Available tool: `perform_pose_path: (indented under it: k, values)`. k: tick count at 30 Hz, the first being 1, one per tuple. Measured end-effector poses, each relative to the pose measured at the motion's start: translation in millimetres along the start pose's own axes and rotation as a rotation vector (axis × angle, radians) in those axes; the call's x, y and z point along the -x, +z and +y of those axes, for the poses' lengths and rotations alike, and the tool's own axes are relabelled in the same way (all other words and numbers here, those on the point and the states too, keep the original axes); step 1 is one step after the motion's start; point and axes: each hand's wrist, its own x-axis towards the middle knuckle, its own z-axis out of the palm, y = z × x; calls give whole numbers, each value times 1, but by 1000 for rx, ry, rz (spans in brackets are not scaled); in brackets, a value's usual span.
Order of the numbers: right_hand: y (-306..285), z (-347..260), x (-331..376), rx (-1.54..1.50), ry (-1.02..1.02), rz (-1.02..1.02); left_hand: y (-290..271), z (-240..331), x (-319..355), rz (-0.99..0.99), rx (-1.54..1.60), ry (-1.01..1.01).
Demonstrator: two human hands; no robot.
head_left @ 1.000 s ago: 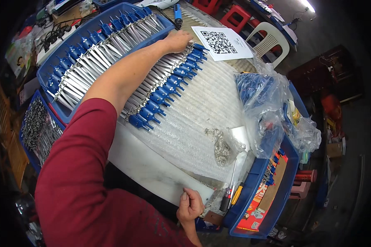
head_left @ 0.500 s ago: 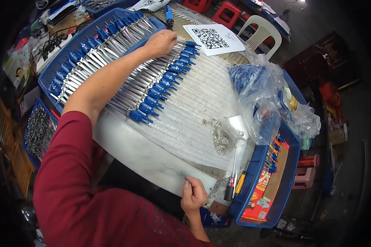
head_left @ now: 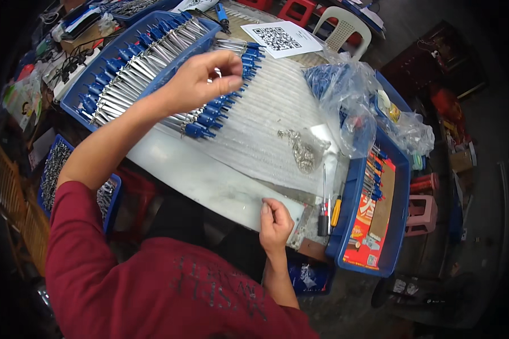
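My left hand (head_left: 201, 82) hovers above a row of blue-handled metal tools (head_left: 220, 107) that lie side by side on a ribbed white sheet (head_left: 266, 124). Its thumb and fingertips are pinched together, and I cannot tell whether anything small is between them. My right hand (head_left: 274, 220) is closed in a loose fist at the near edge of the white board (head_left: 209, 181), thumb pressed against the fingers. A small pile of metal parts (head_left: 302, 152) lies in clear plastic between the two hands.
A blue tray (head_left: 76, 93) at the far left holds more blue-handled tools. A plastic bag of blue pieces (head_left: 336, 85) stands at the right beside a long blue bin (head_left: 350, 186). Screwdrivers (head_left: 328, 212) lie near my right hand. A blue bin of metal parts (head_left: 54, 169) sits at lower left.
My left hand has drawn back from the far end of the tool row and lifted, fingers now pinched. My right hand stays at the board's near edge.
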Motion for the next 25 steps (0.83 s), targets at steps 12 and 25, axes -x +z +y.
perform_pose_path:
  k: [12, 25]
  values:
    - [3, 0, 1, 75, -152, 30, 50, 28, 123, -153, 10, 9]
    - [10, 2, 0, 60, -183, 44, 46, 36, 151, -96, -12, -51]
